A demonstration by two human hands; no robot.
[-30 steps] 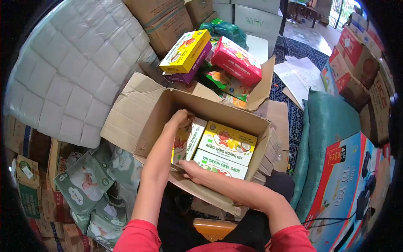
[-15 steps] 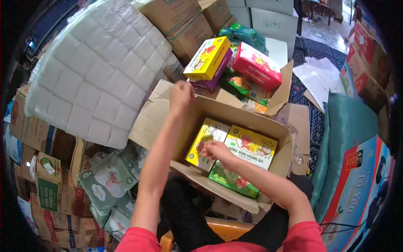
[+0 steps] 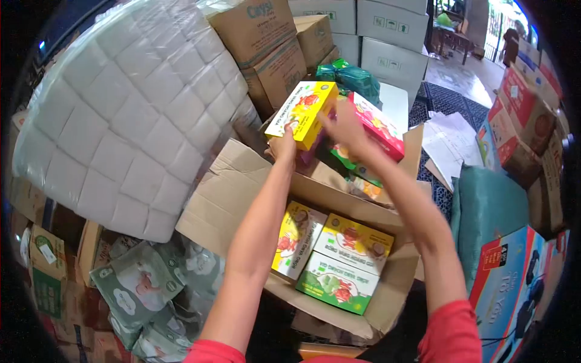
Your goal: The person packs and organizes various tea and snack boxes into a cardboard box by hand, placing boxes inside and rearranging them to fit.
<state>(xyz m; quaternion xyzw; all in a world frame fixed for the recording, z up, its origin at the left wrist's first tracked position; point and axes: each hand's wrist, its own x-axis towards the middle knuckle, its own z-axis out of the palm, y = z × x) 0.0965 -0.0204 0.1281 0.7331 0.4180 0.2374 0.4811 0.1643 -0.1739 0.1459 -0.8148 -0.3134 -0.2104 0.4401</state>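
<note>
A yellow and white printed carton (image 3: 302, 112) lies at the top of the pile behind the open cardboard box. My left hand (image 3: 284, 145) grips its near left corner, thumb on top. By the carton's right end is my right hand (image 3: 346, 127), slightly blurred, fingers apart; contact with the carton is unclear. A pink carton (image 3: 378, 124) lies just right of that hand, partly covered by it. Inside the open cardboard box (image 3: 242, 175) several printed cartons lie flat, among them a yellow one (image 3: 357, 242) and a green one (image 3: 339, 284).
A large plastic-wrapped pack of white bundles (image 3: 121, 115) leans at the left. Green packs (image 3: 139, 278) lie below it. Brown cartons (image 3: 272, 66) and white cartons (image 3: 393, 60) stack behind. A teal bundle (image 3: 490, 199) and a blue-red box (image 3: 508, 290) stand right.
My right hand has moved from inside the open box up to the yellow carton's right end. My left hand has taken hold of that carton, which has turned slightly. The view has shifted.
</note>
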